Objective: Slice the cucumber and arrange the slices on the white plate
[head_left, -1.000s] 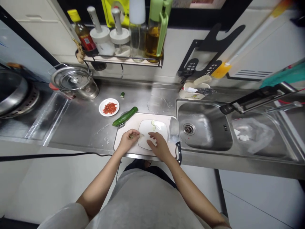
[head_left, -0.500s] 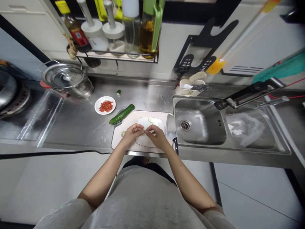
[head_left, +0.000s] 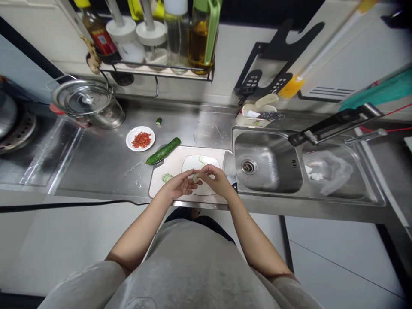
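Both hands meet above a white square plate [head_left: 189,162] that lies on a pale cutting board [head_left: 172,168]. My left hand [head_left: 180,185] is half cupped, palm up, with a pale cucumber slice [head_left: 195,177] at its fingertips. My right hand [head_left: 216,180] pinches that same slice from the right. Another slice [head_left: 202,159] lies at the plate's far edge. A small pile of cucumber slices [head_left: 167,177] sits on the board left of the plate. A whole cucumber [head_left: 163,151] lies across the board's far left corner.
A cleaver [head_left: 229,168] lies on the board's right edge, beside the steel sink [head_left: 267,165]. A small dish of chopped red chilli [head_left: 140,138], a cucumber end [head_left: 159,121] and a lidded steel pot [head_left: 86,103] stand on the counter. A bottle rack [head_left: 154,71] hangs behind.
My hands have come together and lifted off the board. A cucumber slice is now held between them, and a pile of slices shows on the board where my left hand was.
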A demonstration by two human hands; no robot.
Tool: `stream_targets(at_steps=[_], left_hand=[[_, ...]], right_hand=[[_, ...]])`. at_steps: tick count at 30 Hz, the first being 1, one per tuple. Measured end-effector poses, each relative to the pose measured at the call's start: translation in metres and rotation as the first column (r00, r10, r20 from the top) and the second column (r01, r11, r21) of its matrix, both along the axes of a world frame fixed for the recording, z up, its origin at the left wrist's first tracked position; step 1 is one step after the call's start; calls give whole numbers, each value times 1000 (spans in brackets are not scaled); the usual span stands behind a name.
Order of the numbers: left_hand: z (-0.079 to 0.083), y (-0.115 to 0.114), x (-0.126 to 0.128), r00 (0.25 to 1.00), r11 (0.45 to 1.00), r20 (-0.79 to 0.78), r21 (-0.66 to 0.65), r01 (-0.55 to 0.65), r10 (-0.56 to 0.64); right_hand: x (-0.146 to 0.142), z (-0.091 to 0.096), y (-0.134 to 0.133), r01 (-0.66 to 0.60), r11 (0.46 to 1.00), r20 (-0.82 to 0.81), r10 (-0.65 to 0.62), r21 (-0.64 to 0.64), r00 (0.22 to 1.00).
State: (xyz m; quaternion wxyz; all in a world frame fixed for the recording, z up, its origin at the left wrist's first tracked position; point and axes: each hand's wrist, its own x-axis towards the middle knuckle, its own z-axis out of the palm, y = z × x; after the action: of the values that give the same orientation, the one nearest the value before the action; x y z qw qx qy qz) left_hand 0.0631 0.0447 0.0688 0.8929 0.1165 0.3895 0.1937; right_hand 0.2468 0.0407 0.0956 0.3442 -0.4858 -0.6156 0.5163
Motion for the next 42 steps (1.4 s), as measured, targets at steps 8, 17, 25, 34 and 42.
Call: stream_targets(at_steps=[8,17,25,34,42], left_hand=[[5,-5,4,986,979,34,118,-165,163],[5,6,18,871,780,-337,621,-80,358],[-23,22,29,676,635,-578,744,207,457],[-27,32,40,446,625,-785,616,480,431],[-35,49,44,373,602,-820,572,557,435]], right_hand=[[7,-8,0,8,998,23,-9,60,1000],[17,-34,14,139,972,-30,-147,-188,989],[18,-58,32,191,967,49,-185,-166,981],[26,-78,51,254,962,380,-198,-103,903],[23,-78,69,200,976,436,-142,-89,889]])
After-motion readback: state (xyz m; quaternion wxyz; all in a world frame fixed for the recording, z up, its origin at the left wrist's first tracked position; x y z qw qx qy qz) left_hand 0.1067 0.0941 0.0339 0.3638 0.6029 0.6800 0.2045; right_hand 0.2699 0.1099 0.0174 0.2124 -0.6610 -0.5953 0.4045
